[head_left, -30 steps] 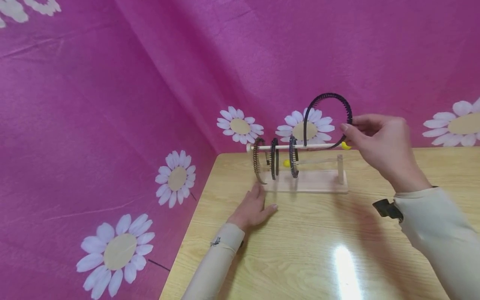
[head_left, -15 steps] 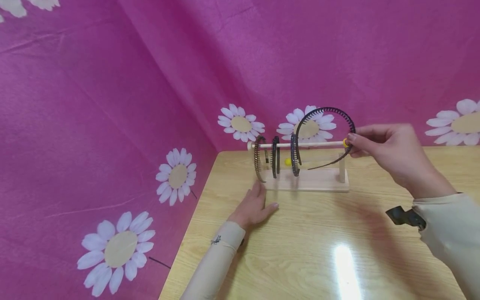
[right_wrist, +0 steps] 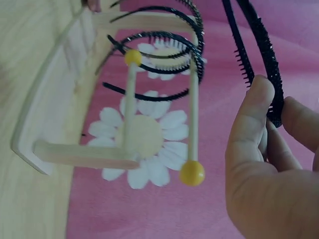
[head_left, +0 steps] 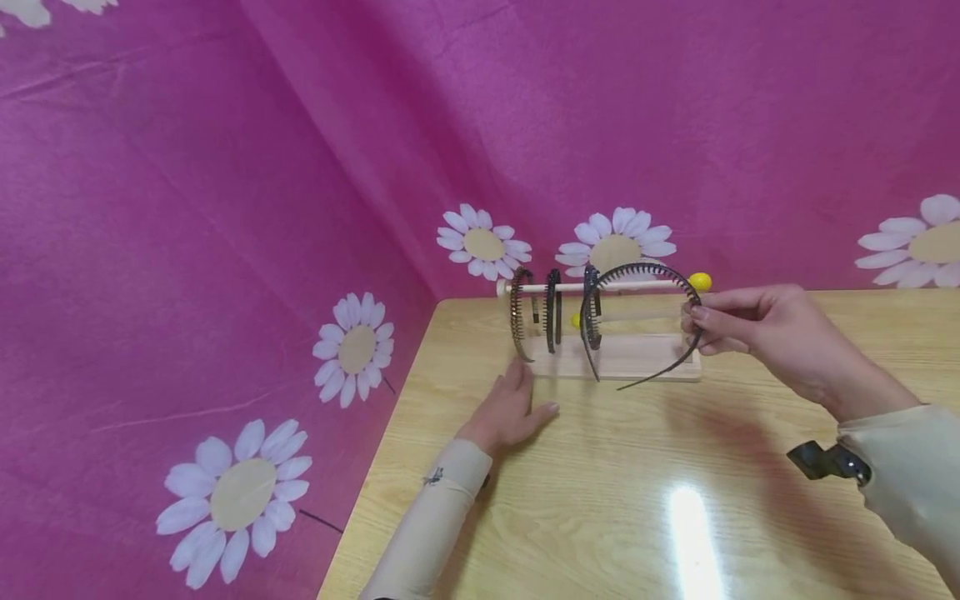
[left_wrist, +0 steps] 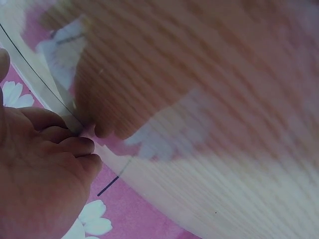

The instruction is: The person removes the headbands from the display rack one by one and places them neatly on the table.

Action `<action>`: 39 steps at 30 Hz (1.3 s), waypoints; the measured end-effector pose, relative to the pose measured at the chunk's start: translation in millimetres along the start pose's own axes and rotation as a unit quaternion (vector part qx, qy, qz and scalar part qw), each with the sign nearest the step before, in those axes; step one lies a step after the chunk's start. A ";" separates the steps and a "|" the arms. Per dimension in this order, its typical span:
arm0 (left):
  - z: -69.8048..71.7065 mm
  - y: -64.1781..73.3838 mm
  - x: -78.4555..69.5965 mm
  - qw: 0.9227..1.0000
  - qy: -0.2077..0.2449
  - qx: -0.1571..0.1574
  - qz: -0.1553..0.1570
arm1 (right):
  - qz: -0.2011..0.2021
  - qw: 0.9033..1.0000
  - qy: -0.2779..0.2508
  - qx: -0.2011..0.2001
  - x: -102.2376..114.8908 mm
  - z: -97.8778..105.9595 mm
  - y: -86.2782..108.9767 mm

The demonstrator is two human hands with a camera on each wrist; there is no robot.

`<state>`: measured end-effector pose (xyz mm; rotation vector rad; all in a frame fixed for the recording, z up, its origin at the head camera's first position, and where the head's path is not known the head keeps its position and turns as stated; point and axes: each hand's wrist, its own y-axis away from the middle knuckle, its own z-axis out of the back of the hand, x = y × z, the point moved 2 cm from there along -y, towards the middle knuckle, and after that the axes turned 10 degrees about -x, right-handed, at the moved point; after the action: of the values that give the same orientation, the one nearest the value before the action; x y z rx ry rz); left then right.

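Note:
My right hand (head_left: 787,346) pinches a black toothed headband (head_left: 645,268) by one side, between thumb and fingers. In the head view its arch overlaps the front of a wooden headband stand (head_left: 637,358), with the loose ends pointing down. From the right wrist view, the held headband (right_wrist: 264,45) shows apart from the stand's upper rod (right_wrist: 194,119). Three dark headbands hang on that rod: a brownish one (head_left: 517,312), a black one (head_left: 552,312) and another dark one (head_left: 592,333). My left hand (head_left: 506,412) rests on the table, fingertips at the left end of the base.
The upper rod ends in a yellow ball (head_left: 701,282), and a lower rod has another yellow ball (right_wrist: 133,57). Behind and to the left, a magenta cloth (head_left: 360,150) with white daisies borders the wooden table (head_left: 585,500).
My right hand has lowered the headband from above the rod, past the yellow end ball, to in front of the stand. The left hand has stayed at the base.

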<state>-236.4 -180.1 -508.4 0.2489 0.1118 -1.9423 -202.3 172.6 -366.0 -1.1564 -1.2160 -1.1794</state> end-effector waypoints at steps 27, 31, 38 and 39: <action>-2.5 0.5 1.3 1.000 -0.001 -0.010 -0.007 | -0.117 0.986 -0.031 0.114 -96.4 -31.8 -6.1; -2.0 -0.3 1.4 1.000 -0.005 -0.012 -0.009 | -0.107 0.987 -0.005 0.118 -105.8 -37.2 -8.7; -2.3 -1.0 2.7 0.999 -0.014 -0.021 -0.022 | -0.114 0.986 0.008 0.121 -121.3 -46.4 -14.4; -2.6 -1.1 3.0 0.999 -0.013 -0.022 -0.022 | -0.114 0.986 0.010 0.123 -123.3 -47.3 -15.2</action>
<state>-238.1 -181.9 -511.6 0.1951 0.1434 -1.9831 -215.4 127.1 -490.2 -0.8364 -1.4615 -1.1659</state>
